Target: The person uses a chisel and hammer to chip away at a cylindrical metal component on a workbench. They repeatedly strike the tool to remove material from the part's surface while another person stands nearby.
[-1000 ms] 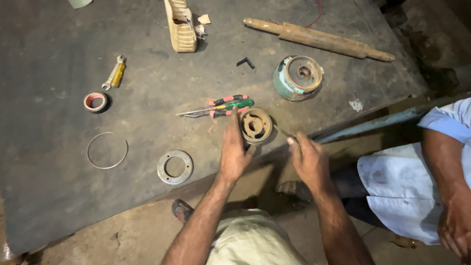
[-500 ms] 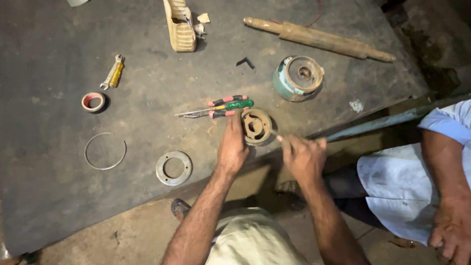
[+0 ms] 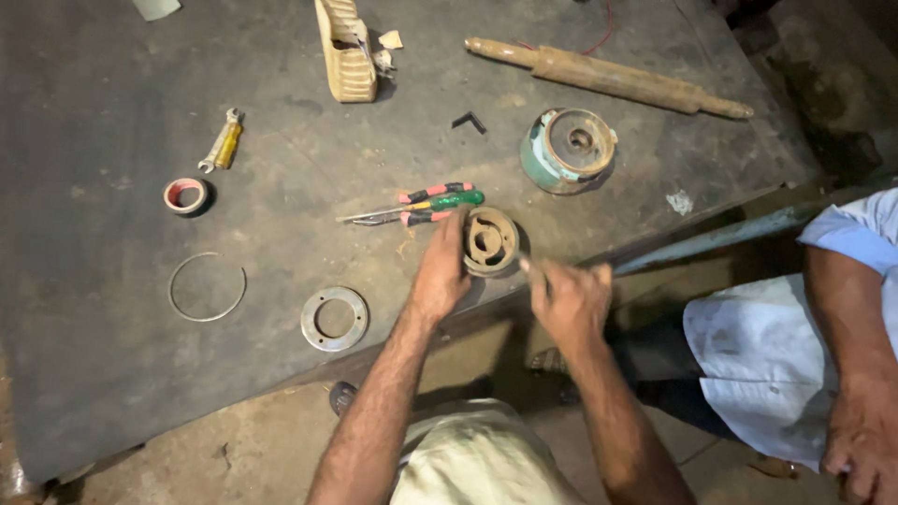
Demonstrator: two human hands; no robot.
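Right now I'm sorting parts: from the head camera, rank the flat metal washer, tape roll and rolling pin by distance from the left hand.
1. Flat metal washer, lower left of the left hand.
2. Tape roll, far left.
3. Rolling pin, top right.

Two rings [image 3: 207, 287], two screwdrivers [image 3: 440, 199]

The right hand [image 3: 569, 297] hides whatever it pinches (too small to tell) — the bystander's hand [image 3: 865, 447] is cut off.
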